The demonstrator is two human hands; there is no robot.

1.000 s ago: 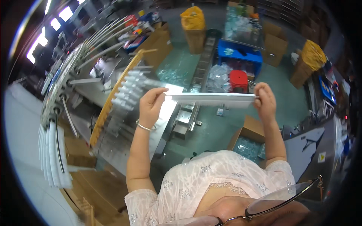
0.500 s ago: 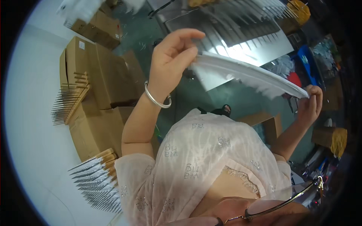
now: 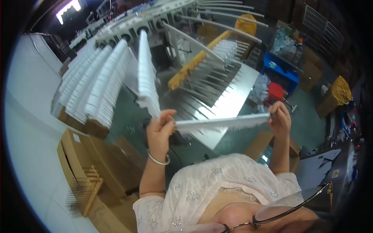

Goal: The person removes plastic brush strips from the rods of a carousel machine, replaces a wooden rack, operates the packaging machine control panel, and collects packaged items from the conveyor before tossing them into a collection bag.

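Note:
A long white strip of thin, bunched material (image 3: 223, 122), with a ragged lower edge, is stretched level in front of me. My left hand (image 3: 160, 130) pinches its left end between thumb and fingers. Its right end is gripped by my right hand (image 3: 279, 118), fingers closed. Just beyond my left hand is the low end of a machine rod wrapped in white material (image 3: 145, 73). They overlap in view, and I cannot tell whether they touch. Behind the strip, a yellow toothed bar with metal prongs (image 3: 198, 60) rests over a shiny metal table (image 3: 210, 136).
Ahead is a machine (image 3: 155, 19) with several projecting rods, some bare, some covered in white. Cardboard boxes (image 3: 91, 163) and a wooden pronged rack (image 3: 93, 190) are at my left. At right are a blue bin (image 3: 280, 72), a red object (image 3: 275, 91) and a yellow-topped box (image 3: 338, 95).
My view has tilted up, bringing the machine and its rods into sight. The white strip, still held at both ends, has gone from slanting to nearly level and sits lower in view.

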